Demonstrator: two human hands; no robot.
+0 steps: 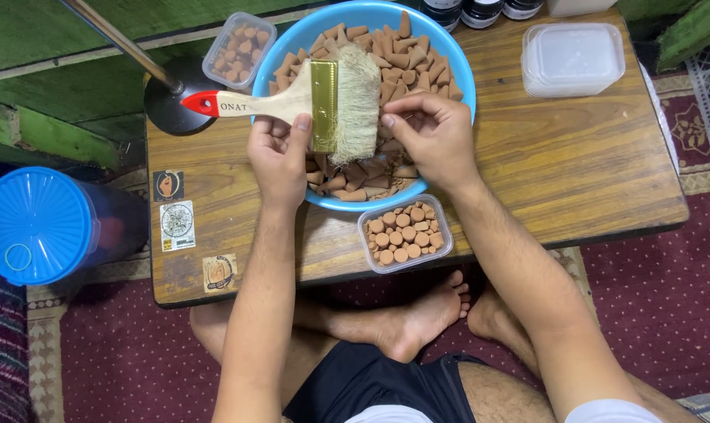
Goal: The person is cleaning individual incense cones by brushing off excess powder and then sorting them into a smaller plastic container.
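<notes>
Over the blue bowl of brown cones: left hand grips the brush, handle pointing leftward; right hand, just right of the bristles, pinches them.

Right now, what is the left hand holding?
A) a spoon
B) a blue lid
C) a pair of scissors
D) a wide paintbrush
D: the left hand grips the wooden handle of a wide paintbrush with pale bristles, held over the blue bowl of brown cones.
</notes>
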